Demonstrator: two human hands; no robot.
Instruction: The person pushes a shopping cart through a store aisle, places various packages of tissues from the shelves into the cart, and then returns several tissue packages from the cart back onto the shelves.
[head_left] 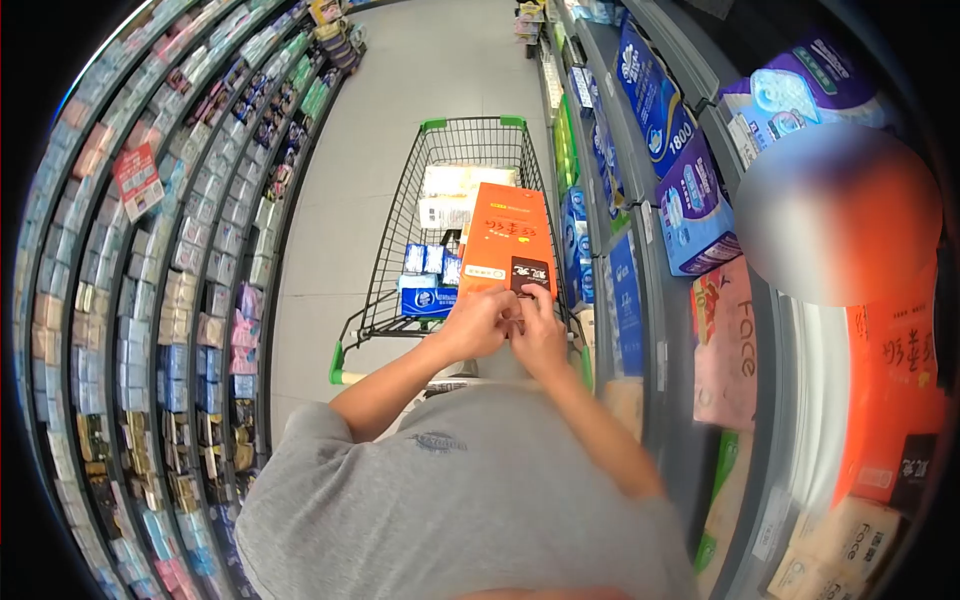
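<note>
Both hands meet at the near end of an orange tissue pack [507, 235] with a black patch at its lower right corner. My left hand [484, 322] is closed, its fingers curled at the pack's near edge. Close beside it, my right hand [540, 330] also has bent fingers on that edge; the fingertips of both hands nearly touch. The pack lies over the shopping cart [408, 205], a black wire cart with green corners. Inside the cart are a white pack [445, 212] farther off and blue-and-white tissue packs [428, 300] on the near left.
Shelves of small tissue packs [185, 240] line the left side. On the right, a shelf holds a purple pack [695, 205], a pink pack [738, 350] and an orange pack [890, 390]. Grey tiled floor [385, 70] runs ahead between the shelves.
</note>
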